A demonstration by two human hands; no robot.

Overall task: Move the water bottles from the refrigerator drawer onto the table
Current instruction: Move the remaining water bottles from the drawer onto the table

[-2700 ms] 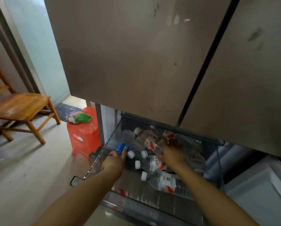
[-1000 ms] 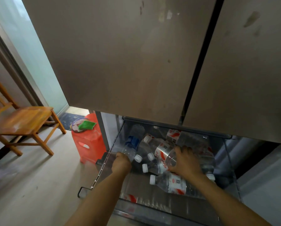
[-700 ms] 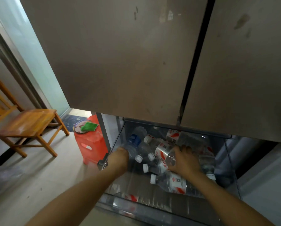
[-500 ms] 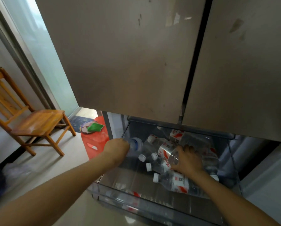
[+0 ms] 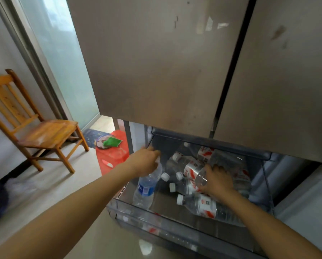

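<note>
The refrigerator drawer [image 5: 175,228] stands pulled out below the closed doors, with several clear water bottles lying in it. My left hand [image 5: 144,161] grips the top of a blue-labelled bottle [image 5: 146,187], which hangs upright over the drawer's left side. My right hand [image 5: 217,181] curls round a red-and-white-labelled bottle [image 5: 192,171] in the pile. Another red-labelled bottle [image 5: 203,205] lies nearest the front. No table is in view.
The closed refrigerator doors [image 5: 165,62] overhang the drawer. A red plastic stool [image 5: 113,156] with a green cloth stands left of the drawer. A wooden chair [image 5: 35,126] sits further left on the floor. A white open compartment [image 5: 305,206] is at right.
My left hand has lifted the blue-labelled bottle from lying in the drawer to hanging upright. My right hand has stayed on the red-labelled bottle. The view has shifted left.
</note>
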